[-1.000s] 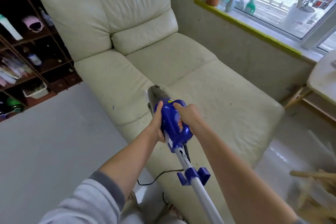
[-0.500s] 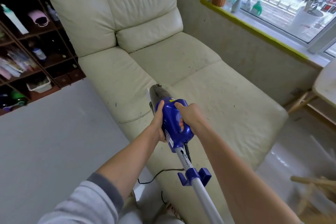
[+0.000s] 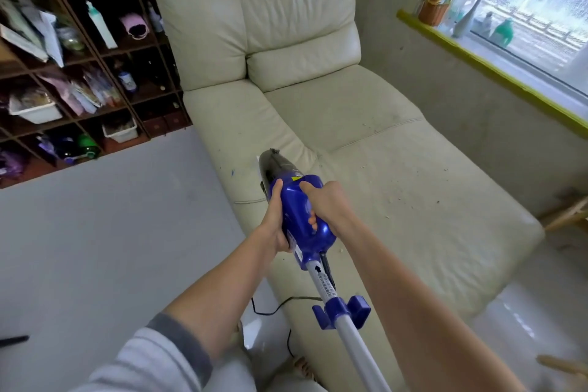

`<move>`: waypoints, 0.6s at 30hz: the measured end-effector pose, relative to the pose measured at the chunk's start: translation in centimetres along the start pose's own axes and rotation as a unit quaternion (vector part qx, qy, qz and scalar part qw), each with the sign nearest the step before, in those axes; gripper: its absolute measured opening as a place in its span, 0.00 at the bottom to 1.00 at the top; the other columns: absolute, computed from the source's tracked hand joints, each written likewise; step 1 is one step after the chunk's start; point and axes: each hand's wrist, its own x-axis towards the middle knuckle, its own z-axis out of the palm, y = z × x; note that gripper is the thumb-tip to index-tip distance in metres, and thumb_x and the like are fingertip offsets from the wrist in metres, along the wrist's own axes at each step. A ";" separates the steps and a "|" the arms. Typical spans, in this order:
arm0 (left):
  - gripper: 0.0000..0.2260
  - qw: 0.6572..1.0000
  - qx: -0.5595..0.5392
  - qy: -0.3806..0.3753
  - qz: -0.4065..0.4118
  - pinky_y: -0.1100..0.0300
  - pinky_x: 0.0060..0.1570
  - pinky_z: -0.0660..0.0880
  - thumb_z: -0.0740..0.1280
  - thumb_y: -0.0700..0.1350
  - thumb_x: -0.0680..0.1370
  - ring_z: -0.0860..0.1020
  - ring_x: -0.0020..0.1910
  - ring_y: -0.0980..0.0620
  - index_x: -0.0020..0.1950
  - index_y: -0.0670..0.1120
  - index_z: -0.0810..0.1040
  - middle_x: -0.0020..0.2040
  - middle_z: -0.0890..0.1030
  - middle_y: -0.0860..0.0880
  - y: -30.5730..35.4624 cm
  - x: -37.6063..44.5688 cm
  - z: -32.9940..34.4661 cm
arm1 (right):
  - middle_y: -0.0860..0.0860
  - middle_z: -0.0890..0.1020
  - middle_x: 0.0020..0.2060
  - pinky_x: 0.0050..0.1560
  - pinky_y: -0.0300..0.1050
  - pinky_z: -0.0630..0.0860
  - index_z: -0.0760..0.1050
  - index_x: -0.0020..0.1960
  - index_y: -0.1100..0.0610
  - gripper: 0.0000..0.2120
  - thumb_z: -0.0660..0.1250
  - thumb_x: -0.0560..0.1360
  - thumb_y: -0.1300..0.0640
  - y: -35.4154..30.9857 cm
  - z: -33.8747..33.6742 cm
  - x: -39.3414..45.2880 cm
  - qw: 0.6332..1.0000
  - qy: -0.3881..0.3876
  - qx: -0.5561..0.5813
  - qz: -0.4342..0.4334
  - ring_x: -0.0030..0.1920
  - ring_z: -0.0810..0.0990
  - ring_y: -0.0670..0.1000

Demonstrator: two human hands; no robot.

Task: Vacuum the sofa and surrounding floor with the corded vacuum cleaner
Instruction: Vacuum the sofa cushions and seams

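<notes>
Dark cubby shelving (image 3: 95,73) lines the left wall; a daylit window (image 3: 525,25) sits right.

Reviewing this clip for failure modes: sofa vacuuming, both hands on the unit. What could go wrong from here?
1. The black cord trails across the floor near the person's feet; it could snag or trip them.
2. The left hand and right hand grip the blue vacuum body, so the long tube swings unguided behind.
3. Crumbs lie scattered over the sofa; a narrow pass may miss some.
</notes>
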 end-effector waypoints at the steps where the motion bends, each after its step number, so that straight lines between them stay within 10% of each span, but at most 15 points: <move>1: 0.33 1.000 -0.006 0.003 0.002 0.55 0.42 0.75 0.61 0.75 0.67 0.76 0.24 0.47 0.36 0.43 0.78 0.23 0.75 0.45 -0.2 -0.1 -0.2 | 0.55 0.74 0.20 0.37 0.45 0.76 0.72 0.37 0.63 0.21 0.60 0.80 0.47 0.1 0.1 -0.1 1.000 -0.005 -0.002 0.000 0.21 0.72 0.51; 8: 0.35 0.998 0.017 0.065 0.014 0.52 0.57 0.75 0.63 0.77 0.63 0.79 0.30 0.45 0.42 0.45 0.79 0.27 0.78 0.45 -0.9 0.3 -1.5 | 0.53 0.73 0.17 0.36 0.43 0.76 0.73 0.37 0.64 0.22 0.60 0.79 0.47 1.0 0.7 -0.3 0.999 -0.032 -0.004 -0.021 0.19 0.72 0.50; 13: 0.35 0.997 -0.032 0.066 0.005 0.58 0.33 0.77 0.61 0.76 0.66 0.76 0.22 0.47 0.30 0.42 0.76 0.23 0.74 0.45 -0.6 -1.1 -3.5 | 0.53 0.73 0.19 0.28 0.37 0.73 0.74 0.38 0.63 0.21 0.59 0.80 0.47 0.3 2.5 -0.4 0.997 -0.066 -0.024 -0.039 0.16 0.71 0.47; 18: 0.36 0.996 -0.047 0.066 0.021 0.55 0.43 0.78 0.61 0.77 0.65 0.78 0.29 0.47 0.30 0.42 0.79 0.28 0.78 0.45 0.5 -1.2 -3.7 | 0.54 0.74 0.19 0.35 0.43 0.76 0.73 0.37 0.64 0.22 0.60 0.80 0.48 -0.9 3.2 0.5 0.995 -0.072 -0.021 -0.062 0.17 0.72 0.49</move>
